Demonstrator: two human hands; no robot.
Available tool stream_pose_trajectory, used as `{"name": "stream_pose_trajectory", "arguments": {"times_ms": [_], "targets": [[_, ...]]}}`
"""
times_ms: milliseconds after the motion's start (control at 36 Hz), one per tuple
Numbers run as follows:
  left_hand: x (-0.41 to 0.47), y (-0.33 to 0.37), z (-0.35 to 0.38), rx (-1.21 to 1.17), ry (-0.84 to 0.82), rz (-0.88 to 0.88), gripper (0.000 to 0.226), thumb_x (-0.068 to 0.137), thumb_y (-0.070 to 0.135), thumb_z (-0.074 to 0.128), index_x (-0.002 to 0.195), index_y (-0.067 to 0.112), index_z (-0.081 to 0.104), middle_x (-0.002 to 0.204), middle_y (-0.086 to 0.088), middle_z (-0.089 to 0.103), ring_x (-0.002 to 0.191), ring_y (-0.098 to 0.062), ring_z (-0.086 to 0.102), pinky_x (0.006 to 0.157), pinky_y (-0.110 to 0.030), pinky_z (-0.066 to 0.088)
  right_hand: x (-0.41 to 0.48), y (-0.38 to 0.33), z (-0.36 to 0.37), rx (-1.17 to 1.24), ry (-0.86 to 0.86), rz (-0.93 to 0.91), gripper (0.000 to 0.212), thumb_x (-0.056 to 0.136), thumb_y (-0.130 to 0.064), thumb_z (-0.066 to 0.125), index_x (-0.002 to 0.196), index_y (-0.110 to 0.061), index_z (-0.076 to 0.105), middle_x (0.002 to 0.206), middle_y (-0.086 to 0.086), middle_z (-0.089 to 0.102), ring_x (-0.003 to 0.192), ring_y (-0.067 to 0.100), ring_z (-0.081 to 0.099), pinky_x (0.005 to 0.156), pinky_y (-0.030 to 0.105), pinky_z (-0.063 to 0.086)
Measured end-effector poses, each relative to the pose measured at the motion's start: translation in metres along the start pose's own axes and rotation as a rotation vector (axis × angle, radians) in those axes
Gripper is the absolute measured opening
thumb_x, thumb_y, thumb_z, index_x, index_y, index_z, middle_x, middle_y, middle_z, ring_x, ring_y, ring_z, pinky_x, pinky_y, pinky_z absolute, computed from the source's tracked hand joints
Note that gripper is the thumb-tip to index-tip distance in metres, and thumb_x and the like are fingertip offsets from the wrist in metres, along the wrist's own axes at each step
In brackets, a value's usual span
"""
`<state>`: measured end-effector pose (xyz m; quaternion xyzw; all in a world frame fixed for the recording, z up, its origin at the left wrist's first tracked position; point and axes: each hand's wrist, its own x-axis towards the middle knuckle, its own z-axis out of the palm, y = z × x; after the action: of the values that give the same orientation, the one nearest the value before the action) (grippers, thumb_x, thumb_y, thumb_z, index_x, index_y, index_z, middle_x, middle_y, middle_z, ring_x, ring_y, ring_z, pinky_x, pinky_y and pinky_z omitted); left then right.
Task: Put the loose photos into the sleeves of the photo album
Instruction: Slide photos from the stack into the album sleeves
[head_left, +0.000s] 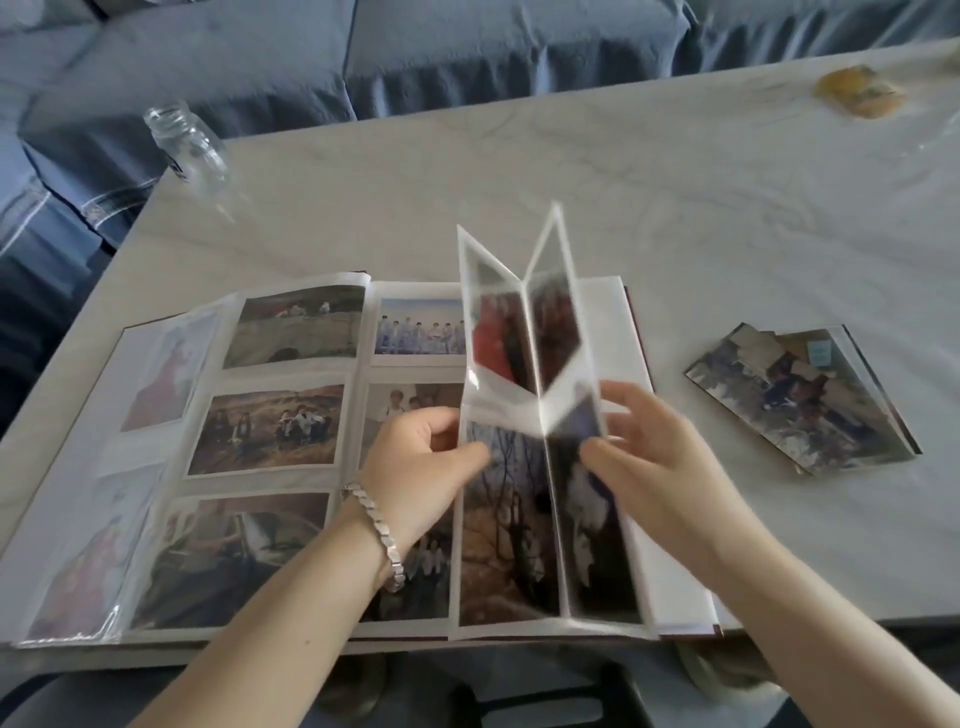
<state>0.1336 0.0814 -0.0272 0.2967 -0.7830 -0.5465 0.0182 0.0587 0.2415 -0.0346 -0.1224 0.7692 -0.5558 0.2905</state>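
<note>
The photo album (280, 436) lies open on the table near its front edge, its sleeves filled with photos. Two of its pages (524, 374) stand upright in the middle, spread in a V. My left hand (415, 462), with a silver bracelet on the wrist, pinches the left upright page at mid height. My right hand (649, 452) holds the edge of the right upright page between thumb and fingers. A stack of loose photos (800, 395) lies on the table to the right of the album, apart from both hands.
A clear glass jar (187, 145) stands at the table's far left corner. A yellowish crumpled object (857, 91) lies at the far right. The white marbled table (675, 208) is backed by a blue-grey sofa (467, 52).
</note>
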Motion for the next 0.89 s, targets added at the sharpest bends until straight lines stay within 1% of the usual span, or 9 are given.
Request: {"name": "stream_pose_trajectory", "arguments": {"times_ms": [56,139,194,306,417,528,611,806,889], "targets": [[0.003,-0.004,0.0,0.016,0.006,-0.022,0.009,0.081,0.011,0.067,0.077,0.019,0.071,0.078,-0.007,0.073,0.08,-0.025,0.068,0.076,-0.036,0.054,0.001,0.001,-0.011,-0.172,0.11,0.003,0.053,0.088,-0.013,0.058,0.134,-0.03,0.039,0.111,-0.009,0.061,0.073,-0.001,0.061,0.054,0.01,0.047],[0.005,-0.011,0.0,-0.004,0.032,-0.055,0.017,0.083,0.013,0.067,0.075,0.028,0.065,0.079,0.003,0.072,0.083,-0.018,0.068,0.079,-0.034,0.054,-0.001,-0.002,-0.023,-0.503,0.218,-0.025,0.07,0.089,-0.017,0.058,0.145,-0.029,0.019,0.14,-0.001,0.039,0.111,0.009,0.049,0.085,0.018,0.038],[0.006,-0.014,0.001,-0.029,0.042,-0.076,0.02,0.084,0.01,0.065,0.078,0.03,0.064,0.083,0.007,0.07,0.088,-0.017,0.067,0.08,-0.031,0.051,-0.001,-0.003,-0.025,-0.615,0.231,-0.079,0.068,0.09,-0.019,0.058,0.145,-0.027,0.021,0.148,-0.003,0.028,0.126,0.014,0.039,0.089,0.017,0.03],[0.005,-0.013,-0.014,-0.022,0.078,-0.04,0.026,0.085,0.004,0.063,0.084,0.03,0.063,0.088,0.007,0.07,0.089,-0.015,0.066,0.086,-0.033,0.05,0.007,-0.001,-0.009,-0.658,0.072,-0.182,0.053,0.089,-0.03,0.058,0.139,-0.03,0.038,0.146,-0.01,0.034,0.113,0.007,0.052,0.086,0.011,0.037],[0.004,-0.011,-0.058,-0.04,0.216,-0.02,0.025,0.086,0.004,0.061,0.1,0.025,0.061,0.095,-0.002,0.071,0.091,-0.019,0.067,0.091,-0.043,0.05,0.017,-0.008,0.021,-0.633,-0.111,-0.281,0.053,0.09,-0.044,0.05,0.14,-0.041,0.03,0.15,-0.018,0.023,0.132,0.005,0.034,0.098,0.012,0.03],[0.0,-0.009,-0.109,0.078,0.374,0.024,0.035,0.088,0.007,0.059,0.117,0.025,0.053,0.112,0.001,0.063,0.101,-0.014,0.059,0.085,-0.026,0.046,0.027,-0.021,0.05,-0.618,-0.202,-0.402,0.058,0.09,-0.05,0.045,0.142,-0.046,0.02,0.153,-0.022,0.007,0.131,0.0,0.029,0.098,0.011,0.025],[-0.004,-0.017,-0.148,0.244,0.523,0.046,0.042,0.09,0.006,0.057,0.13,0.015,0.052,0.124,-0.006,0.06,0.115,-0.024,0.055,0.098,-0.036,0.043,0.035,-0.03,0.073,-0.66,-0.277,-0.5,0.059,0.091,-0.053,0.04,0.144,-0.046,0.013,0.153,-0.023,-0.001,0.14,0.001,0.012,0.11,0.02,0.021],[-0.016,-0.044,-0.2,0.577,0.703,-0.191,0.047,0.096,0.009,0.041,0.141,0.022,0.038,0.134,-0.015,0.052,0.114,-0.039,0.051,0.093,-0.045,0.041,0.051,-0.034,0.115,-0.851,-0.407,-0.584,0.058,0.094,-0.053,0.034,0.146,-0.041,0.011,0.155,-0.018,-0.008,0.143,0.004,0.002,0.112,0.019,0.006],[-0.012,-0.061,-0.211,0.643,0.684,-0.322,0.051,0.096,0.007,0.04,0.143,0.022,0.033,0.132,-0.018,0.052,0.113,-0.04,0.05,0.091,-0.045,0.041,0.059,-0.028,0.132,-0.912,-0.448,-0.664,0.074,0.081,-0.075,0.011,0.146,-0.039,0.014,0.155,-0.017,-0.004,0.143,0.003,-0.006,0.105,0.012,-0.007]]}}
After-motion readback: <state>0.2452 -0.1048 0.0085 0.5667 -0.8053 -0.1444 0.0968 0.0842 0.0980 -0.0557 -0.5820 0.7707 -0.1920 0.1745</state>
